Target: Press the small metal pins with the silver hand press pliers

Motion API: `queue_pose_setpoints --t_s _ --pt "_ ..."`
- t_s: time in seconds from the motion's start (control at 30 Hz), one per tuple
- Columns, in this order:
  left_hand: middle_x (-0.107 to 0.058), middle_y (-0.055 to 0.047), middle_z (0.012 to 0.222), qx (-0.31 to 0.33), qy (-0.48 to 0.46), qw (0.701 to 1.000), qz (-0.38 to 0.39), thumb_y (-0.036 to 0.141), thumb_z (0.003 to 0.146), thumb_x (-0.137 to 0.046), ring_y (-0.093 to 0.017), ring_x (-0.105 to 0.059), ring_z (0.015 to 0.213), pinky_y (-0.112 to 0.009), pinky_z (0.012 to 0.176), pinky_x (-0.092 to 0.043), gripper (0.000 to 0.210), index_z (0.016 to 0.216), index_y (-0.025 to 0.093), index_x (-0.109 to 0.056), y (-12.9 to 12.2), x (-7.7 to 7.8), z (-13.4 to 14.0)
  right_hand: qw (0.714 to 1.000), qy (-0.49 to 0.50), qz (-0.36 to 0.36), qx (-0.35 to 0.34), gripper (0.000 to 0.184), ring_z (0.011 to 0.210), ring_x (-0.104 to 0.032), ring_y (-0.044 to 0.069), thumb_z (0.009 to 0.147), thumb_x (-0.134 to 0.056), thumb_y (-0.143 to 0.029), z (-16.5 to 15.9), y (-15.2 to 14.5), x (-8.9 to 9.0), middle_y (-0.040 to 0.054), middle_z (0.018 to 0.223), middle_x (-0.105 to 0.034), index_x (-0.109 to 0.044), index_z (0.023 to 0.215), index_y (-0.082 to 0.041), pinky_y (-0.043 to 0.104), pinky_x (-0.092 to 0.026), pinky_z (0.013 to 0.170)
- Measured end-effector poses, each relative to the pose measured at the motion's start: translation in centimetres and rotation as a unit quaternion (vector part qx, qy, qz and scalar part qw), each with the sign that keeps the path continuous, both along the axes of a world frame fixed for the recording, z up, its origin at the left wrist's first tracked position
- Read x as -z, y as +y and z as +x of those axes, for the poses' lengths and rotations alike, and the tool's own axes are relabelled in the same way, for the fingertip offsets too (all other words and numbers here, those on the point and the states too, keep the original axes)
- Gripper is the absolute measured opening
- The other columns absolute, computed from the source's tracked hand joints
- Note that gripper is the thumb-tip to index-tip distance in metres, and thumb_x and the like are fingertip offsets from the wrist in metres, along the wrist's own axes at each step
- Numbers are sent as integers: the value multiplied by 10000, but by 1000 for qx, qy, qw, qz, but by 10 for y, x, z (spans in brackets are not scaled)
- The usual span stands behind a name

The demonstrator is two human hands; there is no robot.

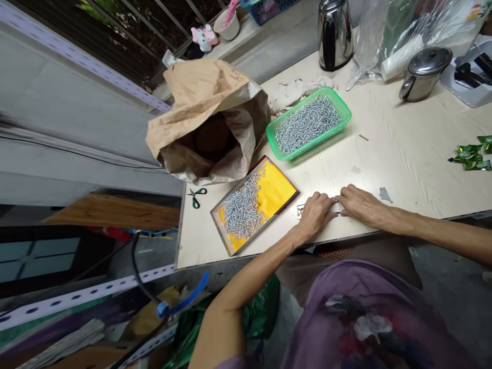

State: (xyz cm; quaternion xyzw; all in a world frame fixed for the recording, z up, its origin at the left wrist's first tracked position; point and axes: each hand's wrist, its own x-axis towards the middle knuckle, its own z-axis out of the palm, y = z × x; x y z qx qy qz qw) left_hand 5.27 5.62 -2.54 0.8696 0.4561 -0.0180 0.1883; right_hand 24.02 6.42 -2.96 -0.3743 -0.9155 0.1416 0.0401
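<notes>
Both hands are close together at the table's front edge, on a narrow silvery metal strip (300, 210) that lies along the tabletop. My left hand (317, 211) is closed over its left part, and the strip's slotted end sticks out past the fingers. My right hand (357, 205) pinches the strip's other part with curled fingers; what lies under the fingertips is hidden. Left of my hands stands a shallow tray (250, 247) with a yellow bottom, holding many small metal pins (242, 210). A green plastic basket (348, 114) full of similar pins stands behind it.
A large open paper sack (207, 92) stands at the back left, with green-handled scissors (197, 197) in front. Farther back are a steel kettle (335, 36), a lidded metal cup (425, 74) and plastic bags (407, 31). Green wrapped packets (472, 156) lie at right.
</notes>
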Motion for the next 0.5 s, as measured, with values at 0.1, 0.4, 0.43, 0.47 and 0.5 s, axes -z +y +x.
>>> queue_pose_setpoints --t_s 0.1,0.4,0.43,0.47,0.5 --pt "-609 -79 898 -49 -6 999 14 364 977 -459 -226 -516 931 -354 781 -439 264 974 172 -641 -1 3 4 1000 21 17 -10 246 798 -509 214 948 -387 -126 -1 2 9 97 836 -601 -617 863 -149 322 -409 696" --pt "-569 -140 1304 -82 -147 978 120 316 963 -484 -279 -491 1263 -482 1044 -468 316 1243 187 -552 -32 32 7 997 71 21 -20 368 853 -525 250 876 -605 -404 18 18 12 145 968 -617 -624 1096 -111 360 -431 750" --pt "-533 -154 1360 -87 -167 972 138 295 967 -467 -288 -449 1324 -493 1074 -451 322 1261 187 -540 -41 37 9 997 69 19 -37 390 853 -527 254 878 -596 -424 21 24 11 148 976 -624 -625 1112 -114 372 -430 763" --pt "-514 -164 1387 -88 -181 968 149 277 972 -447 -293 -425 1357 -498 1086 -445 321 1265 183 -536 -50 41 13 997 64 20 -48 365 854 -528 254 899 -562 -415 23 31 11 146 973 -631 -633 1105 -123 379 -426 771" --pt "-519 -167 1387 -86 -193 965 154 266 976 -430 -292 -427 1363 -500 1087 -448 313 1258 182 -538 -59 45 16 997 59 24 -46 315 854 -527 253 925 -516 -380 24 39 11 141 956 -637 -648 1069 -134 380 -421 773"
